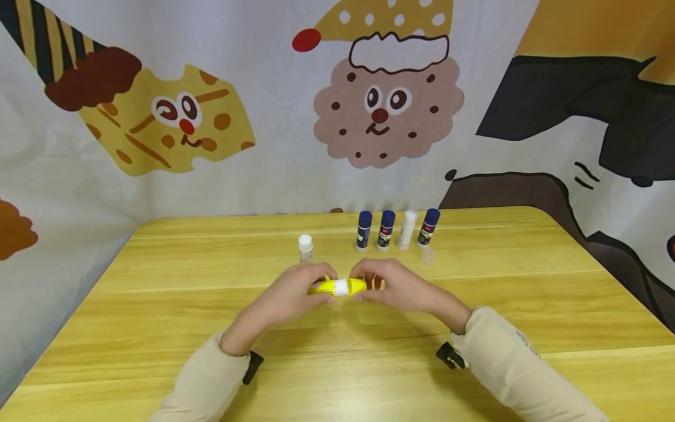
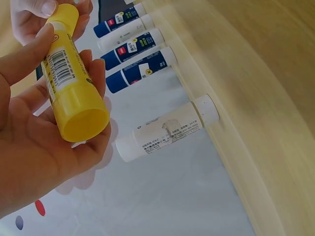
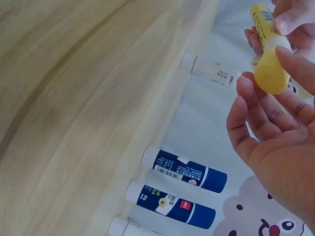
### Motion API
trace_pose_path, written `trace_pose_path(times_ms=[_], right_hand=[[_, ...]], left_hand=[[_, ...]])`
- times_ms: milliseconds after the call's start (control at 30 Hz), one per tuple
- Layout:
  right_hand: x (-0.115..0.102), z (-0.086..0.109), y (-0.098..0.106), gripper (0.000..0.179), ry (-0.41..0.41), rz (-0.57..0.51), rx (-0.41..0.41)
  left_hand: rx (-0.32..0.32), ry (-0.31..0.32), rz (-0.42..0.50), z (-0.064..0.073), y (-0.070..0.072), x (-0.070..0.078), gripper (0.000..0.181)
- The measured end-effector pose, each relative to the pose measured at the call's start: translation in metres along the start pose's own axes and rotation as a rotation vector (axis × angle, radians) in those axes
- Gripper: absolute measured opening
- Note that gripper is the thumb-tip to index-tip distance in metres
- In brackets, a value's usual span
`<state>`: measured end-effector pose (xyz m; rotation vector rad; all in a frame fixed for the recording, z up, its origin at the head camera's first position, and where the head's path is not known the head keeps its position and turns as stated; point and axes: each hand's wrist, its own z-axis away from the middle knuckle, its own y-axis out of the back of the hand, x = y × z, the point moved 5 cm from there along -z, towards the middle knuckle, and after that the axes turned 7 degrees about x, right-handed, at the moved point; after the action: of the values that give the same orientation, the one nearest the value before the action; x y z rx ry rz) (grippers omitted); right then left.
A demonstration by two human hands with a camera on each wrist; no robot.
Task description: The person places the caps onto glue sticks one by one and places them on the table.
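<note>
A yellow glue stick (image 1: pixel 341 287), held at both ends

The yellow glue stick lies sideways in the air, above the middle of the tabletop (image 1: pixel 337 375). The left hand (image 1: pixel 295 291) pinches its body, which carries a barcode label (image 2: pixel 62 69); the right hand (image 1: pixel 398 284) pinches the flared yellow end (image 3: pixel 271 71). Between the two hands, a white band of the stick is visible. Just beyond the left hand, a white glue stick (image 1: pixel 305 243) stands upright. Farther to the right, four more sticks stand in a row: two blue ones (image 1: pixel 386 230), then a white one (image 1: pixel 406 230), then another blue one (image 1: pixel 429 227). A small pale disc (image 1: pixel 428 255) lies near the last. Behind hangs a cloth (image 1: pixel 285 176) with cartoon pictures.
</note>
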<state>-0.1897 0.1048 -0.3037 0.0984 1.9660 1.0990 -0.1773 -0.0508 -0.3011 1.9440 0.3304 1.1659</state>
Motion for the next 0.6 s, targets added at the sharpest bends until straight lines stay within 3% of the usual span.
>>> trace_pose_path(times_ms=[600], right_hand=[[-0.0005, 0.0043, -0.0009, 0.020, -0.023, -0.005, 0.014]], left_hand=[[0.022, 0.001, -0.016, -0.0012, -0.0028, 0.0039, 0.021]])
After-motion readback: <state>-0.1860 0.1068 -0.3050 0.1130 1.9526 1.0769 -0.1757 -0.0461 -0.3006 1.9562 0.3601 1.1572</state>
